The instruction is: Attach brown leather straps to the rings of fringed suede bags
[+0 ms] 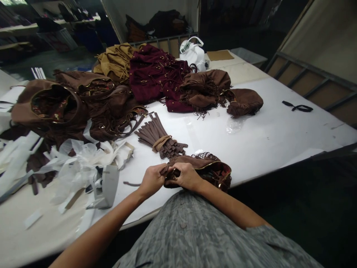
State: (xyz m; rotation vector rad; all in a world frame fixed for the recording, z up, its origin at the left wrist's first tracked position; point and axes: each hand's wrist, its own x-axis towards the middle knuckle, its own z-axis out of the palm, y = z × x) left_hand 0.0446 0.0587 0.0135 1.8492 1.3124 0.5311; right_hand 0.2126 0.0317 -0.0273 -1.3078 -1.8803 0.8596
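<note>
A brown bag (200, 163) with a gold zipper and a patterned lining lies open at the table's front edge, against my body. My left hand (153, 179) is closed on a brown strap at the bag's left end; a thin strap end (131, 184) sticks out to its left. Right beside it, my right hand (188, 176) pinches the bag's edge near some gold-coloured metal hardware. The fingertips of both hands nearly touch. Just beyond them rests a bundle of brown strips (160, 139) tied with a tan band.
Brown bags (52, 104), a maroon bag (153, 74) and a tan bag (114, 61) are heaped across the back left. White wrapping scraps (83, 156) surround a grey-white dispenser (107, 186) at left. A black cord (298, 107) lies at right, a small brown pouch (245, 101) at centre back.
</note>
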